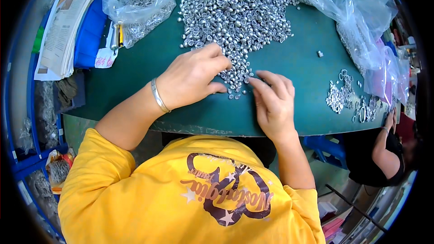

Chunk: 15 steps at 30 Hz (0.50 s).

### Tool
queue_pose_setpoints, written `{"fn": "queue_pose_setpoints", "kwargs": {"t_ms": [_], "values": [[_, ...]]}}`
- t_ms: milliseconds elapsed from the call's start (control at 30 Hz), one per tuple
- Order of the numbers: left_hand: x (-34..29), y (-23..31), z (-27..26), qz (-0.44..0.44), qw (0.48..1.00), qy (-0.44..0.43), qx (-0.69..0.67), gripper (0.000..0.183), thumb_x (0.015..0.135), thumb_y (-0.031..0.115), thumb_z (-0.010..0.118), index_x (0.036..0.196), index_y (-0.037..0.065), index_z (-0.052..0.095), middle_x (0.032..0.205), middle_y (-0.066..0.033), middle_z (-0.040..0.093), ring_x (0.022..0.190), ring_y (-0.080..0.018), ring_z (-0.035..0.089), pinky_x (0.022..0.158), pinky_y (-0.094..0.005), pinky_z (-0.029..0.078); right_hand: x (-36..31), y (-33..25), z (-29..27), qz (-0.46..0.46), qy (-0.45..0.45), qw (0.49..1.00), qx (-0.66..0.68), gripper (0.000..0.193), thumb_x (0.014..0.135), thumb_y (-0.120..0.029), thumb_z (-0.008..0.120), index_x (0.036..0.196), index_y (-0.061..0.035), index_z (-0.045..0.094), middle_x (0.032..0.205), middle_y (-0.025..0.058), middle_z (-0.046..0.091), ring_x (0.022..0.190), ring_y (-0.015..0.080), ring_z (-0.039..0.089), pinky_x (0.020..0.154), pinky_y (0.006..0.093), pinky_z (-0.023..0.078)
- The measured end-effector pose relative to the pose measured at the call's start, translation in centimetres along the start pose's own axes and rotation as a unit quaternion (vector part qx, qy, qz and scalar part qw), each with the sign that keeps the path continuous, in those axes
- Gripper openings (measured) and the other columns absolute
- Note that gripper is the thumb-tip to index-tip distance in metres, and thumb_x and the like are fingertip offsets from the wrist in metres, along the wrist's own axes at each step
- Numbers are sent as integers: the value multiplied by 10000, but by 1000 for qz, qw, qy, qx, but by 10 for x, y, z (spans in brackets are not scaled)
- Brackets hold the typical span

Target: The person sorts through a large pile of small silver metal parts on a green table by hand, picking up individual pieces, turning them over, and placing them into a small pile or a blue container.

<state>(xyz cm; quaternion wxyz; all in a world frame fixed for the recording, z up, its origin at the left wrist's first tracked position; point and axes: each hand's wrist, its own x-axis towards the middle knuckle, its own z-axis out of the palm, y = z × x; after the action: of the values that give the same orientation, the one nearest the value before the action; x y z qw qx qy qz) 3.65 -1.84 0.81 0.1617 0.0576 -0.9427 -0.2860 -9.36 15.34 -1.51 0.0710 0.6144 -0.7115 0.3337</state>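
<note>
A big heap of small silver metal pieces [235, 13], rounded and cup-like, covers the far middle of the green table [307, 95]. Its narrow near end runs down between my two hands. My left hand [192, 77], with a silver bangle at the wrist, reaches over the left side of this end. Its fingers curl onto the pieces and the thumb stands apart. On the other side my right hand [275, 101] has bent, parted fingers, with the fingertips beside the outermost pieces. I see nothing held in either hand.
Clear plastic bags of metal parts stand at the far left [140, 7] and right [357, 22]. Papers [68, 31] lean by a blue bin [90, 36]. Small metal parts [337, 97] lie at the right, near another person's arm [384, 149].
</note>
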Motion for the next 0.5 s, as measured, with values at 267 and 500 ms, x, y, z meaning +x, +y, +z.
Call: {"fn": "queue_pose_setpoints", "kwargs": {"t_ms": [267,500], "values": [[-1,2,13,51,996,0,-71,203,645,17,676,829,25,589,825,-85,546,760,-259,558,673,-333,465,-5,1,-1,10,3,999,39,196,721,-18,592,914,-51,599,976,79,587,890,254,552,797,373,386],[-2,-7,21,108,993,-11,-44,194,646,22,675,824,30,598,818,-81,555,802,-269,549,706,-343,454,-14,6,-9,94,37,994,-48,187,695,-12,627,869,-80,622,853,43,585,810,221,537,782,340,344]]}}
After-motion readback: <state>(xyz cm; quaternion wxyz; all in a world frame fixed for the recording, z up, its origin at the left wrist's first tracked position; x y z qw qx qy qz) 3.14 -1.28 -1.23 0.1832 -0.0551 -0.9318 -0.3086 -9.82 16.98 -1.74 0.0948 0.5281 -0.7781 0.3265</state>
